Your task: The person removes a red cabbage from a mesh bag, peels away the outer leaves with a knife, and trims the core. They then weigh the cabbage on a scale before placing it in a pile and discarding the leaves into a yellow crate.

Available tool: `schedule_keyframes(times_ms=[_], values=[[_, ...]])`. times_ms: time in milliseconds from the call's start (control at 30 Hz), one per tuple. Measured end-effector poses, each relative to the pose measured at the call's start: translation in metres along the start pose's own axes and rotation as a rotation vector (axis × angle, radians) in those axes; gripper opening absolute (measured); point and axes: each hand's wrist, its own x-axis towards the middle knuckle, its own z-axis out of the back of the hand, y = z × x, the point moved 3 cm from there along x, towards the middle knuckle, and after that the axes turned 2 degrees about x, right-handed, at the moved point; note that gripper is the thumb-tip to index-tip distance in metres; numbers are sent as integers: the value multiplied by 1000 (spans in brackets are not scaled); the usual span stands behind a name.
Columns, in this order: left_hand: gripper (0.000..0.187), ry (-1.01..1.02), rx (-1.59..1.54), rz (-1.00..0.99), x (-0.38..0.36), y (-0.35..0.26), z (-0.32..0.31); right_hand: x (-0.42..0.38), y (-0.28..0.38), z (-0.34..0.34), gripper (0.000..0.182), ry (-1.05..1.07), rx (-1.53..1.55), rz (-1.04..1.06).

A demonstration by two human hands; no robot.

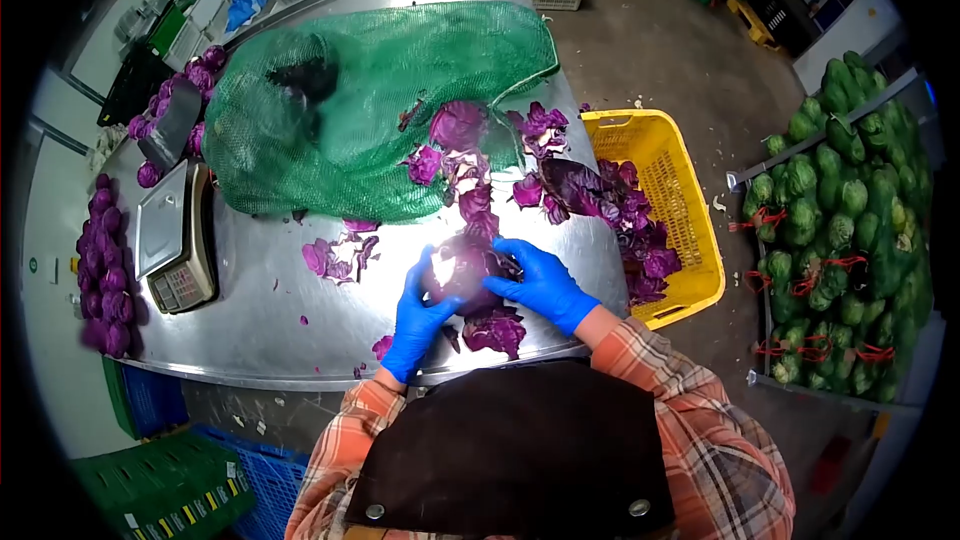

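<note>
Head camera looks straight down on the steel table (270, 335), and from where I stand the work is all at its near edge. A purple cabbage (465, 278) sits between the person's two blue-gloved hands, just above a few loose leaves (495, 332). The left hand (420, 320) is half curled, its palm and fingers laid along the cabbage's left side, thumb pointing in toward the front. The right hand (545, 285) cups the other side, fingers bent over the far edge and thumb across the near face, so both have hold of the same head. More torn leaves trail away up the table to a green mesh bag (400, 55), spread wide, with another cabbage (459, 126) at its near edge. Off the table's right end stands a yellow crate (718, 275), purple leaves heaped along the side nearest the table. To the left there's a weighing scale (178, 230), and just beyond it a row of purple cabbages (105, 270) lines the table's edge. Over on the far right, green vegetables (845, 210) are stacked on a rack, red ties showing among them.
</note>
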Motion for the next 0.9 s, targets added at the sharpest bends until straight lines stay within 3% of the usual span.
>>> schedule_keyframes(times_ms=[100,200,233,367,400,467,567,600,667,767,900], values=[[84,66,-28,35,2,-1,6,5,6,6,45,110,-132,68],[84,121,-88,-52,0,8,13,13,-13,10,34,128,-73,28],[85,134,-114,-29,-1,7,14,12,-19,10,27,2,17,34],[85,126,-119,-78,-6,20,22,0,-63,23,21,-213,572,-439],[85,111,-155,-70,-11,15,21,-5,-80,34,36,-160,496,-591],[85,79,-214,-30,-16,12,19,-9,-48,50,65,-178,147,-240],[85,27,-278,71,-20,6,16,-8,-9,24,94,-50,30,-85],[84,28,-280,78,-20,6,16,-11,1,9,89,40,62,-174],[84,29,-280,86,-19,7,19,-5,3,-20,77,81,17,100],[84,6,-307,113,-17,12,26,6,3,-19,53,94,44,84],[84,35,-323,92,-16,5,21,12,15,-8,34,135,-118,57]])
